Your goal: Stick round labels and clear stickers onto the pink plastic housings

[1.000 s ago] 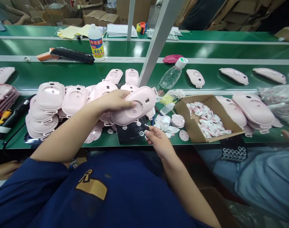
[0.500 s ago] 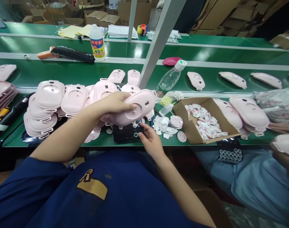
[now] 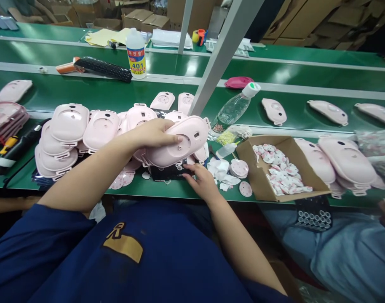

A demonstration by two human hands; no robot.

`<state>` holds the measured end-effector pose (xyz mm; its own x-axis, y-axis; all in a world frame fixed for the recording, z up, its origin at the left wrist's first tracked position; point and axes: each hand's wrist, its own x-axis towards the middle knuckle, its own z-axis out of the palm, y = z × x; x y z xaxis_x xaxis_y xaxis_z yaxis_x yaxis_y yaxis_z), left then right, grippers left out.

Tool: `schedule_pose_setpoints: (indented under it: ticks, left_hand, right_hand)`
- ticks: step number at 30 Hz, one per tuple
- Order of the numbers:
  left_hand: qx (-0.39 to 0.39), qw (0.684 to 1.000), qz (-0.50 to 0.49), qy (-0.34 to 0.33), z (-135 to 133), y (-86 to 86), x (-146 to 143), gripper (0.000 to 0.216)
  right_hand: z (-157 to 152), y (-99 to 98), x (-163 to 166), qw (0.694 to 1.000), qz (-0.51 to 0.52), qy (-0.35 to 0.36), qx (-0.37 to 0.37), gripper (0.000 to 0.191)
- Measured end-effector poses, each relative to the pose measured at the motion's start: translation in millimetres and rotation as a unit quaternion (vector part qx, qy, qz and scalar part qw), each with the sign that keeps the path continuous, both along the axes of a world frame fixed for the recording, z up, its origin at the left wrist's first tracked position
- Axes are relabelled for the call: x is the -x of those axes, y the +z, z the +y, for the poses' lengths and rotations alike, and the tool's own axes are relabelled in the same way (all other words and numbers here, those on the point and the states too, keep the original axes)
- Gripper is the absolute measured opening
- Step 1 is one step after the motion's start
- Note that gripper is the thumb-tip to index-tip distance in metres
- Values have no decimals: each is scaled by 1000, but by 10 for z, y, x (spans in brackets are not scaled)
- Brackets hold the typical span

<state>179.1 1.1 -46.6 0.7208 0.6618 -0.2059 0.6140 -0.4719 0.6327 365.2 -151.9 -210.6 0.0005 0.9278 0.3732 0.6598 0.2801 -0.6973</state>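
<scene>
My left hand [image 3: 159, 134] grips a pale pink plastic cover [image 3: 192, 145], thumb on its top face; the cover has a round recess and a small dark square opening. My right hand [image 3: 201, 181] is just below, its thumb and index finger at the right edge of a black sheet [image 3: 162, 174] with small ring-shaped pieces on it. The cover hides much of that sheet. Stacked pink covers [image 3: 100, 130] lie to the left of my hands. Round printed discs [image 3: 239, 167] and crumpled white paper scraps [image 3: 218, 167] are right of my right hand.
A cardboard box [image 3: 252, 176] holds small white-and-pink printed pieces. Behind it stand a tilted clear bottle [image 3: 232, 111] and a slanted metal post [image 3: 224, 54]. A white glue bottle [image 3: 137, 63] is farther back. A black power screwdriver [image 3: 14, 151] lies left. Another person's leg [image 3: 347, 248] is at right.
The black sheet's near edge has shifted away from me, and my right fingers with it. The left hand keeps its hold on the cover. The view has turned slightly left.
</scene>
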Motion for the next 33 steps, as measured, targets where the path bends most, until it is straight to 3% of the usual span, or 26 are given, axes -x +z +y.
schedule_pose_setpoints:
  ticks: [10,17,23,30,33]
  left_hand:
    - [32,999,-14,7,7,25,12,52]
    - [10,1000,-15,6,62,-23,46,56]
    - [10,1000,-7,9,88,-16,49,59]
    - [14,1000,-10,1,89,-1,55,55]
    - [6,1000,-10,0,97,4,74,58]
  right_hand:
    - [16,-12,15,998,10,-34,-61,17]
    - [35,-30,-70,997,-8,1,-79,23]
    - [18,-9,-216,985,-91,96,-109,56]
    - [96,104,-365,961,-200,146,-121,59]
    - [156,140,-396,939,-262,145,-169,51]
